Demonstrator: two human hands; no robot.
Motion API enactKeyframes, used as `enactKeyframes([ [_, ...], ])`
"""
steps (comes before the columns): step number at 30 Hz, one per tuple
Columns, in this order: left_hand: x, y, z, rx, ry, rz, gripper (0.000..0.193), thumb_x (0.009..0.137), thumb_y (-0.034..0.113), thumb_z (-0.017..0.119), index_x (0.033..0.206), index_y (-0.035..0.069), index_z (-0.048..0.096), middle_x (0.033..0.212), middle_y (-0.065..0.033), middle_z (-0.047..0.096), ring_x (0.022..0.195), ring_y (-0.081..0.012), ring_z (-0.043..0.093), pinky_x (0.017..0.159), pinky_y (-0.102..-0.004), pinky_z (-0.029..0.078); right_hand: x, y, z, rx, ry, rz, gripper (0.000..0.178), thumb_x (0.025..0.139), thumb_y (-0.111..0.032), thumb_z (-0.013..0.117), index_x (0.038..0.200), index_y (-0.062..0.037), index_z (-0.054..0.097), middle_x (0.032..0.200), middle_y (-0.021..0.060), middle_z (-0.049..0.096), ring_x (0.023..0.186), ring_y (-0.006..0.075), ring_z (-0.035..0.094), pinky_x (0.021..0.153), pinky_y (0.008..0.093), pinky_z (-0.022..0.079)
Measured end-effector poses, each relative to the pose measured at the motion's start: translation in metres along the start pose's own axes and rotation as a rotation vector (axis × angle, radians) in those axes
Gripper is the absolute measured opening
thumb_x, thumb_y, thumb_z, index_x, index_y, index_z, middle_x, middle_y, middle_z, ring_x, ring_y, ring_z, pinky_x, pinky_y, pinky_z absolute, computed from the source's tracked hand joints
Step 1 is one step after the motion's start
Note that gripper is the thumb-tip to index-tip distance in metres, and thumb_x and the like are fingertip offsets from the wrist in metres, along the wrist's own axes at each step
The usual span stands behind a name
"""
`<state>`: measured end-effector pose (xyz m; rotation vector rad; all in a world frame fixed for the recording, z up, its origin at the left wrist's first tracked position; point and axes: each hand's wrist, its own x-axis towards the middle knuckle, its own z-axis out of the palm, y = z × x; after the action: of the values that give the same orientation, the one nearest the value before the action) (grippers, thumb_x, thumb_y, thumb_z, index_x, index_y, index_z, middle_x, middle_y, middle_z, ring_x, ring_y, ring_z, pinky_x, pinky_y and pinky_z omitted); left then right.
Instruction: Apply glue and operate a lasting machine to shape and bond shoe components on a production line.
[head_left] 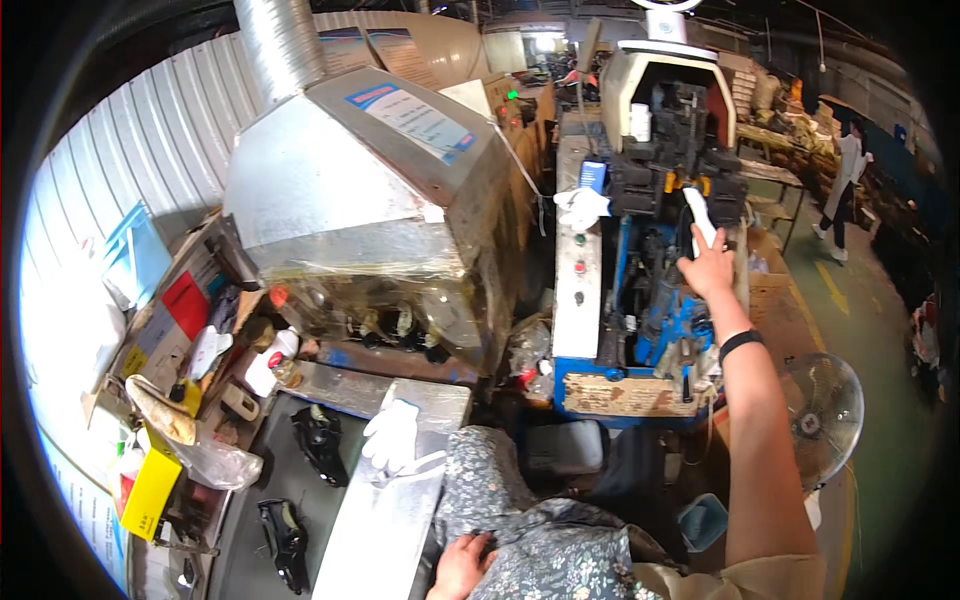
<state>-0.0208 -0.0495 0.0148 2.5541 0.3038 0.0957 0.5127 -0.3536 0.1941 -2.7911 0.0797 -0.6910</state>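
My right hand (710, 265) reaches forward into the blue and black machine (660, 290). Its fingers are around the lower end of a long white piece (697, 212), whose exact kind I cannot make out. The piece's far end points at the machine's dark clamping head (685, 165), near some yellow parts. Low in the picture my left hand (460, 568) lies on the floral cloth (540, 535) over my lap, fingers loosely laid and holding nothing. White gloves (392, 438) lie on the metal ledge to my left.
Two black shoes (318, 445) sit on a dark conveyor belt (240, 550) leading to a metal-hooded oven (350, 190). A white panel with buttons (578, 290) flanks the machine. A fan (822, 420) stands at right; a person (848, 185) is in the aisle beyond.
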Motion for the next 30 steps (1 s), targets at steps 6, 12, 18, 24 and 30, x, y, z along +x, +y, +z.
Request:
enactKeyframes([
  [6,0.003,-0.003,0.002,-0.095,0.036,-0.044,0.033,0.088,0.025,0.061,0.118,0.010,0.064,0.117,-0.0191,0.063,0.104,-0.0382,0.060,0.088,-0.0441,0.049,0.043,-0.013,0.004,-0.025,-0.087,0.032,0.077,0.075,-0.042,0.063,0.146,-0.0339,0.036,0.155,0.0219,0.021,0.122,0.0488,0.044,0.103,0.0463,0.041],
  [12,0.031,0.011,0.000,-0.137,0.021,-0.264,0.032,0.091,0.038,0.058,0.093,0.008,0.071,0.086,-0.0182,0.069,0.082,-0.0388,0.066,0.072,-0.0437,0.052,0.061,-0.012,-0.001,0.047,-0.117,0.030,0.078,0.076,-0.042,0.065,0.147,-0.0344,0.035,0.156,0.0199,0.019,0.125,0.0483,0.040,0.104,0.0477,0.040],
  [18,0.046,0.017,0.005,0.037,0.018,-0.259,0.031,0.091,0.037,0.059,0.090,0.009,0.071,0.082,-0.0186,0.069,0.075,-0.0388,0.065,0.067,-0.0470,0.051,0.067,-0.010,-0.008,0.037,-0.117,0.016,0.078,0.075,-0.042,0.066,0.147,-0.0329,0.035,0.156,0.0206,0.021,0.125,0.0492,0.041,0.102,0.0471,0.042],
  [24,0.031,-0.024,-0.005,-0.402,0.056,-0.187,0.021,0.089,0.018,0.065,0.099,0.000,0.069,0.072,-0.0126,0.067,0.064,-0.0203,0.063,0.060,-0.0348,0.051,0.071,-0.018,-0.019,-0.011,-0.153,0.012,0.080,0.077,-0.045,0.066,0.149,-0.0344,0.032,0.157,0.0196,0.018,0.126,0.0490,0.040,0.103,0.0464,0.041],
  [30,0.036,-0.172,-0.074,0.038,0.502,-0.345,0.035,0.075,0.016,0.073,0.105,0.001,0.064,0.119,-0.0240,0.058,0.114,-0.0411,0.053,0.099,-0.0468,0.042,0.038,-0.031,-0.031,-0.064,0.170,-0.265,0.071,0.078,-0.037,0.066,0.143,-0.0188,0.041,0.151,0.0220,0.028,0.126,0.0444,0.042,0.100,0.0486,0.041],
])
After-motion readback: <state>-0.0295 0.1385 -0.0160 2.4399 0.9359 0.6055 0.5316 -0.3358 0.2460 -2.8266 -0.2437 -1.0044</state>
